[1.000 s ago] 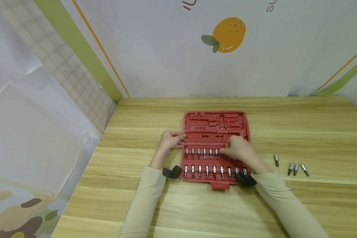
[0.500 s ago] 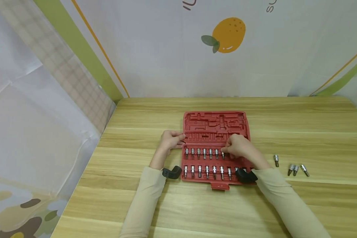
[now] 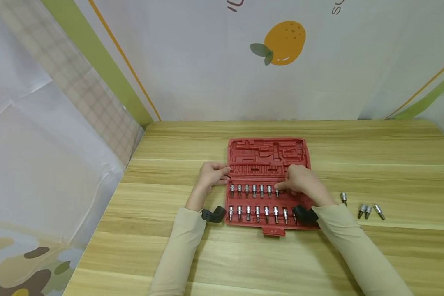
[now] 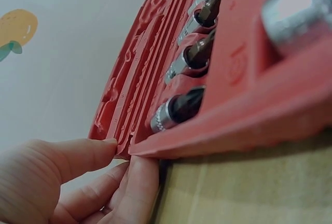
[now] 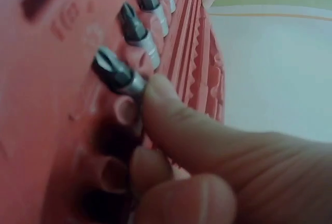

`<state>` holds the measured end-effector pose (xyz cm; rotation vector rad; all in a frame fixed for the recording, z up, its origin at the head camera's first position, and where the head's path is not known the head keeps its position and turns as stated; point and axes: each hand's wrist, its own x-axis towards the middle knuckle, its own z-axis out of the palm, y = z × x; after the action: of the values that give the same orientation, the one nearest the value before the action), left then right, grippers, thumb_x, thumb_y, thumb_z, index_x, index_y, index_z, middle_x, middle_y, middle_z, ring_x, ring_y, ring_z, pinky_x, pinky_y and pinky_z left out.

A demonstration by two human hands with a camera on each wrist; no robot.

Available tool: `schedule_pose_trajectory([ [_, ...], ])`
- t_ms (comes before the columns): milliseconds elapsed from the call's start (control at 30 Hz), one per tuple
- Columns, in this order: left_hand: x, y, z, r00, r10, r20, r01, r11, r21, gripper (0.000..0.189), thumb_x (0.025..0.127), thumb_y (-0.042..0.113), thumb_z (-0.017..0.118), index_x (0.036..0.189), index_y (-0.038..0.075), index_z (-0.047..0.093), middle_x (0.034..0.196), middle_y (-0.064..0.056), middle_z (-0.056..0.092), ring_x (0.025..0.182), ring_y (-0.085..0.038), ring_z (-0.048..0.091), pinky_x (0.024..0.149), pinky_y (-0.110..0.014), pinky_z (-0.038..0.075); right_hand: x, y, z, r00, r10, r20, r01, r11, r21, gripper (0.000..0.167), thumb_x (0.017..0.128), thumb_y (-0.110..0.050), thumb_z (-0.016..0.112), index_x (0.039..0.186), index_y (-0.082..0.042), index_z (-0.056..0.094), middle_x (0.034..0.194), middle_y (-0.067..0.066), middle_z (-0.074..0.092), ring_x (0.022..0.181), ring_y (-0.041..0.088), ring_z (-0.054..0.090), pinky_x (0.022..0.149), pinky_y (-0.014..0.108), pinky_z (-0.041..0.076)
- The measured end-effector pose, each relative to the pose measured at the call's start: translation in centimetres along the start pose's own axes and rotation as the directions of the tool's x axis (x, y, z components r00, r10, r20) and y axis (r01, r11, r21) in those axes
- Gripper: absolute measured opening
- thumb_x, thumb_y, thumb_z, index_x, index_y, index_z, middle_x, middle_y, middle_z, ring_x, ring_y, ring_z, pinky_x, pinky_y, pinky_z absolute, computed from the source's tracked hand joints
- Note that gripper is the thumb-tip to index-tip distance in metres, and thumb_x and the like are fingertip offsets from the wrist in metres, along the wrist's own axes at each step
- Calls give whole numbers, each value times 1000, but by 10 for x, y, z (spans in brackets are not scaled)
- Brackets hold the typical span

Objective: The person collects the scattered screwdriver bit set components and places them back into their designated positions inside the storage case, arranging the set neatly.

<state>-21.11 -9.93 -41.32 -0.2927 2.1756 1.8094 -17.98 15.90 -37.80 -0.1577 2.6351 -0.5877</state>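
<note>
A red bit socket case [image 3: 244,201] lies unfolded on the wooden table, its moulded lid [image 3: 251,153] toward the wall. Silver bit sockets with dark tips fill much of its two rows. My left hand [image 3: 212,174] holds the case's left edge at the hinge; in the left wrist view its thumb [image 4: 85,156] is on the edge and the fingers are beside and below. With its thumb, my right hand [image 3: 301,180] presses the end of a bit socket [image 5: 119,73] in the back row. The other right fingers are bent beside dark slots, apart from that socket.
On the table to the right lie a single bit socket [image 3: 343,198] and a small group of loose bit sockets [image 3: 368,211]. The case's latch tab [image 3: 274,231] points toward me. A printed cloth [image 3: 207,74] stands behind the table.
My right hand has shifted slightly up and right, its fingers coming off the bit socket while the thumb stays at its end. That socket now shows in the back row. The left hand is still.
</note>
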Motion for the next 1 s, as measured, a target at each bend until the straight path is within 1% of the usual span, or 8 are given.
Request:
schedule_pose_trajectory([
  [133, -1, 0, 1, 1000, 1, 7, -1, 1000, 1, 26, 91, 6, 62, 112, -9, 63, 98, -22, 66, 60, -11, 62, 63, -26, 60, 1, 0, 0, 1000, 5, 13, -5, 1000, -30, 48, 84, -38, 70, 47, -15, 49, 42, -2, 48, 39, 10, 44, 41, 21, 35],
  [300, 0, 0, 1, 1000, -1, 0, 1, 1000, 1, 26, 91, 5, 62, 112, -9, 63, 97, -22, 66, 60, -11, 61, 62, -25, 60, 1, 1, 1, 1000, 5, 13, -5, 999, -34, 49, 84, -38, 70, 47, -15, 48, 43, -2, 49, 39, 10, 45, 40, 19, 33],
  [433, -1, 1, 0, 1000, -6, -6, 5, 1000, -1, 26, 91, 5, 62, 112, -9, 63, 98, -22, 66, 60, -12, 61, 62, -25, 60, 2, 3, 2, 1000, -10, 5, 10, 1000, -3, 51, 84, -38, 70, 46, -16, 45, 41, -2, 47, 38, 9, 42, 39, 18, 30],
  [567, -1, 0, 1, 1000, -4, -4, 4, 1000, -2, 26, 91, 5, 62, 112, -9, 63, 99, -22, 66, 60, -12, 61, 63, -25, 60, 1, 5, 3, 1000, -29, -2, 29, 999, 31, 51, 85, -37, 69, 46, -16, 44, 41, -2, 47, 38, 9, 40, 41, 19, 32],
  [667, 0, 0, 1, 1000, -4, -3, 4, 1000, -4, 26, 91, 5, 62, 112, -10, 63, 99, -22, 66, 60, -12, 61, 62, -25, 60, -2, 6, 2, 998, -51, -24, 52, 998, 47, 50, 87, -36, 67, 46, -15, 46, 42, -1, 48, 39, 10, 43, 42, 20, 36],
  [767, 0, 0, 1, 1000, -4, -4, 4, 1000, -3, 26, 91, 5, 62, 112, -9, 63, 99, -22, 66, 60, -11, 61, 62, -25, 59, -6, 9, 1, 995, -79, -64, 83, 994, 69, 48, 89, -32, 65, 47, -13, 50, 42, 1, 50, 39, 12, 46, 41, 22, 38],
  [900, 0, 1, 1, 1000, -4, -3, 4, 1000, -2, 26, 91, 6, 62, 113, -9, 63, 99, -22, 66, 60, -11, 62, 63, -25, 59, -10, 14, -3, 993, -79, -91, 88, 991, 99, 45, 91, -28, 62, 50, -11, 55, 43, 1, 50, 39, 12, 43, 41, 23, 36],
  [1000, 0, 1, 0, 1000, -5, -3, 5, 1000, -3, 27, 91, 6, 62, 113, -9, 63, 99, -22, 66, 60, -11, 62, 62, -24, 59, -13, 17, -6, 993, -72, -90, 81, 991, 104, 46, 92, -27, 62, 50, -11, 52, 43, -1, 48, 39, 10, 40, 41, 22, 35],
])
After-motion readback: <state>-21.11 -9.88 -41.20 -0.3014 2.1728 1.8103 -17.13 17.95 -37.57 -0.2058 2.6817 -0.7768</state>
